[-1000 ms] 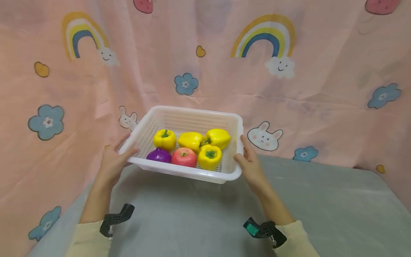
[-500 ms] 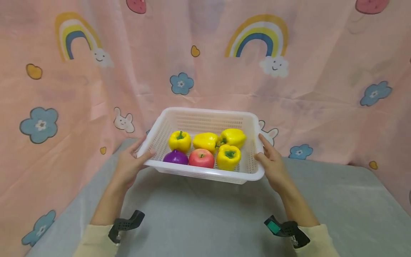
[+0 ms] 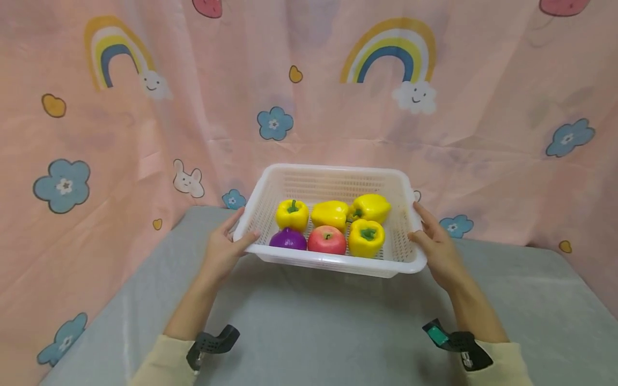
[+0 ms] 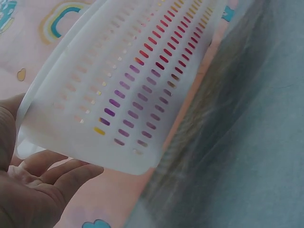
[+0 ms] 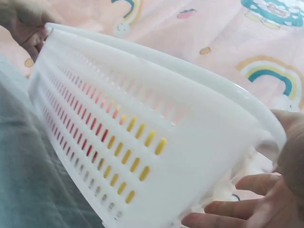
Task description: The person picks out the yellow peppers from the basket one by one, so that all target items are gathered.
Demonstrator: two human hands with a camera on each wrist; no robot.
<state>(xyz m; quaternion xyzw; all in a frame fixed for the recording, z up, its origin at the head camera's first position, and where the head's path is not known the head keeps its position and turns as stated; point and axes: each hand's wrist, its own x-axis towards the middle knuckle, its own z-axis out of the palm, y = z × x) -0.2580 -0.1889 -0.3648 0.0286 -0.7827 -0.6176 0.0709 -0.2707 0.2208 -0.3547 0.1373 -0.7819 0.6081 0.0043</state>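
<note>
A white slotted plastic basket point(image 3: 333, 259) is held up off the table, its open top tilted toward me. My left hand point(image 3: 223, 251) grips its left end, thumb over the rim and fingers beneath. At the other end, my right hand point(image 3: 440, 255) holds the rim in the same way. Inside lie several yellow bell peppers point(image 3: 366, 239), a red apple point(image 3: 326, 241) and a purple onion point(image 3: 288, 239). In the left wrist view, fingers point(image 4: 71, 178) support the basket's end from below; the right wrist view shows fingers point(image 5: 232, 209) under the other end.
A grey cloth-covered table point(image 3: 328, 327) spreads beneath the basket. Behind it hangs a pink curtain point(image 3: 318, 107) printed with rainbows, flowers and rabbits. Dark straps point(image 3: 212, 343) sit around both wrists over pale sleeves.
Both hands have carried the basket to the right, keeping their hold on its ends. The peppers, apple and onion keep their places inside. The background has shifted slightly left.
</note>
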